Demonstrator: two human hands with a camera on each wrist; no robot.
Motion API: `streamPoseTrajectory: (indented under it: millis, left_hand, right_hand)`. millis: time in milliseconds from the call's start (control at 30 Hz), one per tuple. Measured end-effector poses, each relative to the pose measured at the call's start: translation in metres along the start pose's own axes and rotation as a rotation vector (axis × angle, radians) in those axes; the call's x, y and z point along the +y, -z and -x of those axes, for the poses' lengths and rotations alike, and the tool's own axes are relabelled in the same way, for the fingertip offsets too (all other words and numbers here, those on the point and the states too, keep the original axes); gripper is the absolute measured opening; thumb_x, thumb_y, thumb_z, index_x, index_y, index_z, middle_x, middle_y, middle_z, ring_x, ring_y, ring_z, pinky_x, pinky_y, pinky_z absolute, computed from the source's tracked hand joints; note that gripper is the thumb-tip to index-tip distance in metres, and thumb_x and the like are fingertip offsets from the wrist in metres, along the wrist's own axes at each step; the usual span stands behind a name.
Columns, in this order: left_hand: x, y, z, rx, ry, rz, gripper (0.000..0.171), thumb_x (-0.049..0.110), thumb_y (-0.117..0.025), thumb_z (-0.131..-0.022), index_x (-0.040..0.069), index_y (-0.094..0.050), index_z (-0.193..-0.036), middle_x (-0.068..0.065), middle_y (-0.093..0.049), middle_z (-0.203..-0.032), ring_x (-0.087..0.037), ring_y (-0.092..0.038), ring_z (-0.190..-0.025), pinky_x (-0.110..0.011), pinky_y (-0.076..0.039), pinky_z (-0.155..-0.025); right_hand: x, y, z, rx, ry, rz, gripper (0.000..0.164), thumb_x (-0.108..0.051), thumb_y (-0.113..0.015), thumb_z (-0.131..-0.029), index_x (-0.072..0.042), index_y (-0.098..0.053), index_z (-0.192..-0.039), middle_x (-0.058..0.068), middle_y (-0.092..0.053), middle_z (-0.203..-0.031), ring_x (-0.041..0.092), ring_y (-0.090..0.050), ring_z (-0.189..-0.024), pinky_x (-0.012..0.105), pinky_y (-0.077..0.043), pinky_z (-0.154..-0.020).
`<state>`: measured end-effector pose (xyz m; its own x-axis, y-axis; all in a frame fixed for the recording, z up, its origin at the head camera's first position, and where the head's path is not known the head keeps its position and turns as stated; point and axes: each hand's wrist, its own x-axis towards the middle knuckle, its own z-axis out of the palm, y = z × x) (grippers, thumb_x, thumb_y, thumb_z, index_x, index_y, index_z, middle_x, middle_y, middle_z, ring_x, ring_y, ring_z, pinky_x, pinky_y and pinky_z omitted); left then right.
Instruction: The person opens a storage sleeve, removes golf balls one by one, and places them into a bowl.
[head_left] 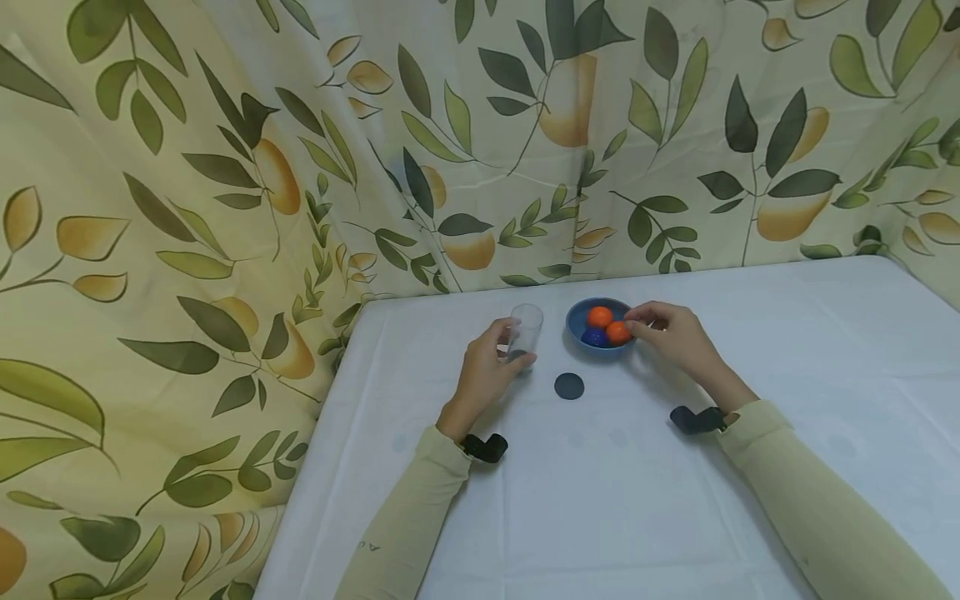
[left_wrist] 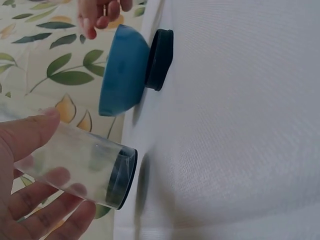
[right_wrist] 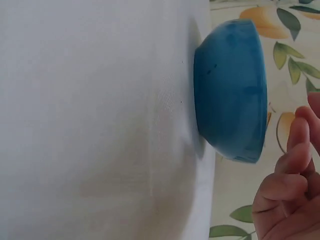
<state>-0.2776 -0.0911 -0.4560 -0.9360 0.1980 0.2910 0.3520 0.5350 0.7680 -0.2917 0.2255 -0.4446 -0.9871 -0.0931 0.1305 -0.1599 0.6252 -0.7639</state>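
Three small balls are sitting in the blue bowl [head_left: 597, 324] near the middle of the white table [head_left: 787, 350]: two orange and one dark blue. The right hand [head_left: 670, 332] is reaching in from the bowl's right side, its fingertips touching or pinching the nearer orange ball [head_left: 618, 332] at the rim; I cannot tell for sure whether the grip is closed round it. The other orange ball [head_left: 599, 316] is lying further back, and the blue ball [head_left: 595, 337] is resting at the front left of the bowl. Just to the left of the bowl, the left hand [head_left: 486, 368] is gripping one clear cup [head_left: 525, 332] with its fingers and thumb curled round the wall; the cup is standing upright on its dark base, its long axis vertical, close beside the bowl without touching it. So the right hand is the nearer one to the balls, and the cup is lying to their left. One dark round lid [head_left: 569, 386] is lying flat on the cloth in front of the bowl, between the two hands. Leaf-and-fruit patterned curtain [head_left: 225, 208] is hanging behind and to the left.
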Motion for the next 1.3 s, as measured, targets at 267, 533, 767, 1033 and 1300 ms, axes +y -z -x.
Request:
streamPoseTrajectory:
  millis: [267, 533, 767, 1033, 1300]
  left_hand:
    - [-0.005, 0.002, 0.002, -0.019, 0.056, -0.008, 0.059, 0.019, -0.082, -0.088, 0.012, -0.055, -0.140, -0.016, -0.068, -0.126, -0.030, -0.071, -0.104, -0.038, -0.059, -0.090]
    - [-0.009, 0.004, 0.002, -0.027, 0.103, 0.043, 0.060, 0.020, -0.081, -0.089, 0.012, -0.053, -0.141, -0.015, -0.069, -0.126, -0.031, -0.073, -0.100, -0.040, -0.060, -0.086]
    - [-0.013, 0.008, 0.001, -0.082, 0.138, 0.024, 0.060, 0.023, -0.081, -0.090, 0.015, -0.051, -0.141, -0.011, -0.067, -0.128, -0.029, -0.070, -0.110, -0.040, -0.058, -0.092]
    - [-0.023, 0.027, -0.002, -0.294, 0.166, -0.128, 0.066, 0.034, -0.081, -0.089, 0.012, -0.051, -0.143, -0.015, -0.062, -0.141, -0.031, -0.057, -0.133, -0.048, -0.046, -0.110]
    - [-0.028, 0.059, 0.000, -0.357, 0.191, -0.412, 0.071, 0.034, -0.081, -0.088, 0.008, -0.051, -0.147, -0.016, -0.055, -0.150, -0.035, -0.048, -0.142, -0.049, -0.040, -0.116]
  right_hand:
    - [-0.002, -0.002, 0.014, -0.055, 0.099, -0.067, 0.026, -0.025, -0.068, -0.099, -0.005, -0.071, -0.116, 0.005, -0.063, -0.086, 0.011, -0.052, -0.076, 0.024, -0.041, -0.061]
    - [-0.006, -0.003, 0.017, -0.127, 0.115, -0.088, 0.027, -0.025, -0.068, -0.100, -0.005, -0.071, -0.117, 0.009, -0.069, -0.101, 0.011, -0.057, -0.085, 0.023, -0.047, -0.069]
    - [-0.005, -0.002, 0.019, -0.192, 0.112, -0.056, 0.028, -0.026, -0.067, -0.100, -0.007, -0.070, -0.121, 0.013, -0.070, -0.107, 0.014, -0.058, -0.095, 0.024, -0.049, -0.077]
    - [-0.002, 0.006, 0.018, -0.201, 0.113, 0.000, 0.026, -0.027, -0.065, -0.102, -0.010, -0.071, -0.120, 0.011, -0.069, -0.102, 0.018, -0.058, -0.091, 0.026, -0.050, -0.072]
    - [-0.004, 0.015, 0.018, -0.196, 0.085, 0.051, 0.029, -0.030, -0.063, -0.102, -0.010, -0.069, -0.122, 0.012, -0.069, -0.101, 0.020, -0.058, -0.089, 0.028, -0.050, -0.070]
